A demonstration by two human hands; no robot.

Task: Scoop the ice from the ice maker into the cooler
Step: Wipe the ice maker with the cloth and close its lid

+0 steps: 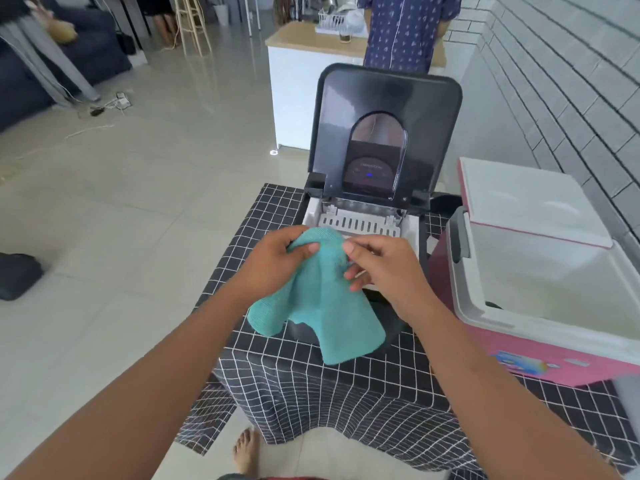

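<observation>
Ice maker (370, 202): dark body, lid raised upright, white slotted tray exposed; centre of counter (311, 393), on black grid-check cloth. Cooler (540, 289): pink shell, white interior, lid swung open, just beside ice maker toward counter's right edge. Turquoise microfibre cloth (325, 306): draped in front of ice maker opening. Left hand (277, 261): fingers pinching cloth's top. Right hand (377, 268): thumb and fingers gripping same cloth. Ice not visible.

Bright daylight; glare on the floor (156, 140); edges warped, soft.
</observation>
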